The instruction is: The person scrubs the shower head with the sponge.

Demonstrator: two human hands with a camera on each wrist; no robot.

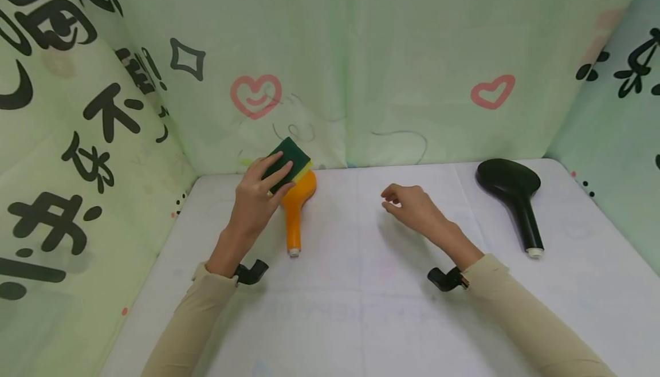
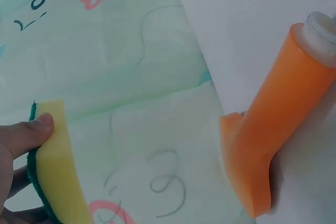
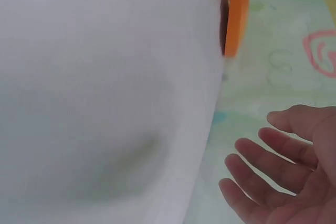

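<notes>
My left hand (image 1: 252, 196) grips a dish sponge (image 1: 297, 154), its dark green scouring side turned up and its yellow foam along the lower edge. In the left wrist view, the thumb presses the side of the sponge (image 2: 60, 169), with the other fingers on the green layer. An orange shower head (image 1: 293, 225) lies on the table just below, its far end partly overlapped by the sponge in the head view. My right hand (image 1: 415, 209) hovers over the table with loosely bent fingers. Seen from the right wrist, those fingers are spread and hold nothing.
At the table's right side lies a black shower head (image 1: 507, 181), its handle toward me. Pale green printed cloth (image 1: 412, 67) hangs behind the table and on both sides. A white cover (image 1: 330, 319) spreads over the tabletop.
</notes>
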